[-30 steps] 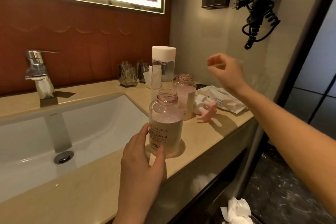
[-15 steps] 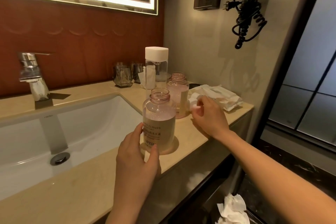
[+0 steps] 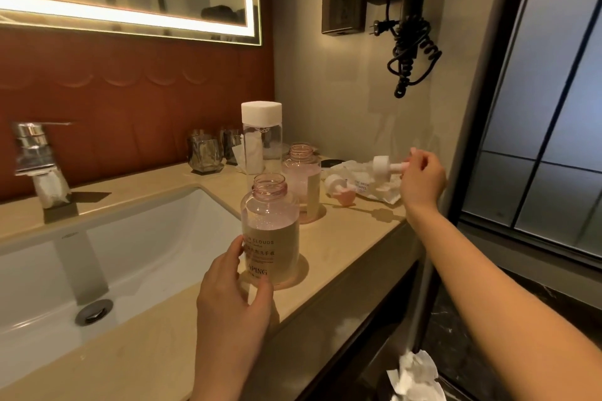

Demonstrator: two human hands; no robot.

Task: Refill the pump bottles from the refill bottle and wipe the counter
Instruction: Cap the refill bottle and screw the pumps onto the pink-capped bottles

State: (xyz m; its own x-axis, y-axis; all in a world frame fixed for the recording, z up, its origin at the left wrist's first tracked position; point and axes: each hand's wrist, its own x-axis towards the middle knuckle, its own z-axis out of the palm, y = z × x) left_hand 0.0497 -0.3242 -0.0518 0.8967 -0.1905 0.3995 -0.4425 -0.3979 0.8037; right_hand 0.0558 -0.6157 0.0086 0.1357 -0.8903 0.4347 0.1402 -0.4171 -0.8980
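Note:
A clear pink pump bottle (image 3: 272,225) with no top stands on the beige counter (image 3: 345,244) by the sink. My left hand (image 3: 233,299) grips its lower part. A second open pink bottle (image 3: 301,181) stands just behind it. The tall clear refill bottle (image 3: 261,137) with a white cap is farther back. My right hand (image 3: 422,177) is raised over the counter's right end and pinches a white pump head (image 3: 384,167) by its nozzle. Another pump head (image 3: 338,189), white and pink, lies on the counter beside the rear bottle.
A white sink (image 3: 107,257) with a chrome tap (image 3: 35,159) fills the left. Glass tumblers (image 3: 205,155) stand by the red wall. A crumpled wipes packet (image 3: 368,187) lies at the counter's right end. A hair dryer (image 3: 410,26) hangs on the wall. Crumpled tissue (image 3: 413,378) lies below the counter.
My right hand went down to the counter by the rear bottle, then lifted up and to the right with the white pump head in it. My left hand stayed on the front bottle.

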